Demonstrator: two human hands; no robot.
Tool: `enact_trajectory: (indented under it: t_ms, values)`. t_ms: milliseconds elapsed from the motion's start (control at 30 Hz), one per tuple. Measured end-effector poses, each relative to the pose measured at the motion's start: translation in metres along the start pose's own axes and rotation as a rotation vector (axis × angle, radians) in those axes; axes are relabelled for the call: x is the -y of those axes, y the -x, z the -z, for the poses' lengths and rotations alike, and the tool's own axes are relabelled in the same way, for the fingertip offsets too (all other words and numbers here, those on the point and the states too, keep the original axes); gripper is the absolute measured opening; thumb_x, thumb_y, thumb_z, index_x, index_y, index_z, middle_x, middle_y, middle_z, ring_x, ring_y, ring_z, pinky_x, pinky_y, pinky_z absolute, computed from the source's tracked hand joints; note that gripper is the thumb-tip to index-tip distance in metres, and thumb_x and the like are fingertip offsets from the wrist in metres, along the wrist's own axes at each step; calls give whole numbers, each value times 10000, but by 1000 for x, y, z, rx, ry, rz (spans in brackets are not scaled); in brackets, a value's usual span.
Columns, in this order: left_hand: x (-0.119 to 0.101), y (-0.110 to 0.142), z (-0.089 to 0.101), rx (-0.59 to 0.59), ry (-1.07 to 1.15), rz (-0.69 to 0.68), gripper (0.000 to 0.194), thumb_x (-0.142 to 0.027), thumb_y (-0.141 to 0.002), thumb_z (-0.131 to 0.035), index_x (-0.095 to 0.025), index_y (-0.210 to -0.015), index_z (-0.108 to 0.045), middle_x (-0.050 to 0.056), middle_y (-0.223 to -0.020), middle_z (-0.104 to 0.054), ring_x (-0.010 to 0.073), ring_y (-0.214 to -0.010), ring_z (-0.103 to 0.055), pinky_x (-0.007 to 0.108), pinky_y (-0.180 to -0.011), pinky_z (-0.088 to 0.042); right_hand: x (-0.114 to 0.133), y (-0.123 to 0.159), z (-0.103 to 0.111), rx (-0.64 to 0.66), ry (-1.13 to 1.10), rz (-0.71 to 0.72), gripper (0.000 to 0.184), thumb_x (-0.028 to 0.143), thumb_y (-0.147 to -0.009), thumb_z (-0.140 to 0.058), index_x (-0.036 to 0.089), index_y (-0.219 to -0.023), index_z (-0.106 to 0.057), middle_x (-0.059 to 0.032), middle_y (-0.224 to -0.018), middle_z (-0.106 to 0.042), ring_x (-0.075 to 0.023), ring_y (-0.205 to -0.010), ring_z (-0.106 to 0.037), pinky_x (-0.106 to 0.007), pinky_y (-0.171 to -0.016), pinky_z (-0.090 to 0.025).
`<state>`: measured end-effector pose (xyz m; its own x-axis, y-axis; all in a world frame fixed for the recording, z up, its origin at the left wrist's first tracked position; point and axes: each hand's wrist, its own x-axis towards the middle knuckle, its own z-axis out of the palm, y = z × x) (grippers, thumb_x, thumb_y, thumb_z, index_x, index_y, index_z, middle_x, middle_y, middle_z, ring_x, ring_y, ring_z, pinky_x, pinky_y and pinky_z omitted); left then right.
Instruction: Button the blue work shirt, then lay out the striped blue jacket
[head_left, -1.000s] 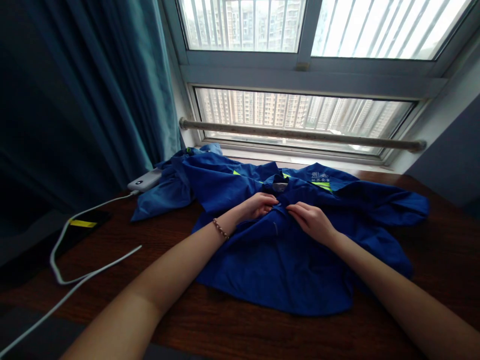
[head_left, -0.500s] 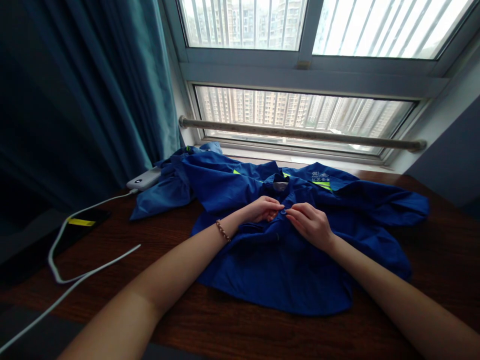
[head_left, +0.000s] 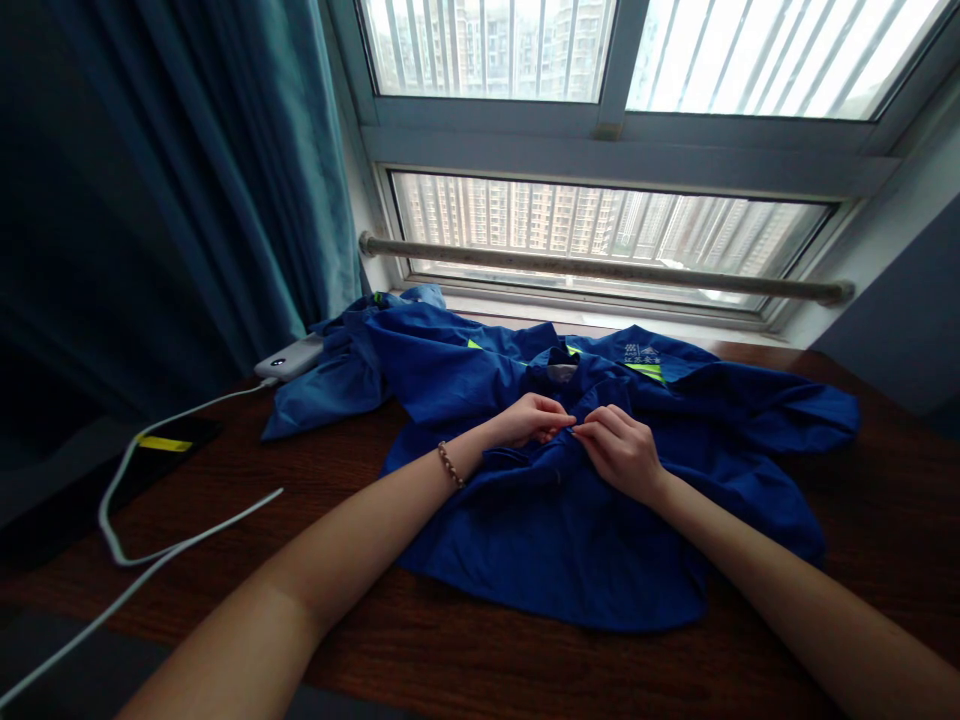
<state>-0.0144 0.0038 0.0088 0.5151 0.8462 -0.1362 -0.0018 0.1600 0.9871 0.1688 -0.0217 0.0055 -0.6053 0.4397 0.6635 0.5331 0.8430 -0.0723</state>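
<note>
A blue jacket (head_left: 570, 520) with yellow-green stripes and a white chest logo lies spread front-up on the dark wooden table (head_left: 360, 480). My left hand (head_left: 531, 418), a bead bracelet on its wrist, pinches the left edge of the jacket's front opening just below the collar. Facing it, my right hand (head_left: 619, 450) pinches the right edge, and the fingertips of both hands meet at the middle. What lies between the fingertips is too small to make out.
A grey power bank (head_left: 291, 357) lies at the table's left, with a white cable (head_left: 150, 510) looping toward me. A dark phone with a yellow strip (head_left: 161, 445) lies beside it. A teal curtain (head_left: 210, 180) hangs left; a barred window (head_left: 600, 150) is behind the table.
Both hands have drawn closer together at the jacket's front opening, and the cloth below them has bunched up slightly. The jacket has stayed in place.
</note>
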Motion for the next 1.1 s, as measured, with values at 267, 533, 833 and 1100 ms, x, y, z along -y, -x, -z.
enact_trajectory:
  t_ms: [267,533,833,1100]
  values:
    - [1,0,-1,-32,-83,-15,341,-411,-580,-681,-92,-621,-567,-46,-443,-454,33,-386,-391,171,-398,-266,-4,-7,2,27,-237,-166,123,189,-782,-484,180,-664,-517,-37,-693,-523,-149,-665,-486,-275,-607,-397]
    - [5,-2,2,-21,-51,-63,335,-407,-605,-667,-92,-614,-554,-42,-442,-471,34,-386,-416,159,-400,-287,-11,-6,-4,95,-465,-338,130,228,-754,-531,171,-636,-529,-17,-645,-513,-117,-561,-466,-238,-513,-363]
    - [-3,-1,10,58,-121,-85,320,-314,-585,-697,-104,-796,-579,-3,-704,-570,54,-570,-491,158,-499,-359,-10,-7,-8,17,-887,-649,221,394,-716,-580,177,-692,-545,6,-611,-541,-127,-582,-523,-242,-556,-428]
    - [5,0,-3,-102,-535,-410,204,-309,-694,-575,-115,-712,-515,-37,-599,-467,58,-544,-419,176,-505,-319,0,-5,-8,1,-675,-600,203,379,-724,-582,176,-726,-578,-24,-681,-593,-154,-621,-553,-249,-555,-434]
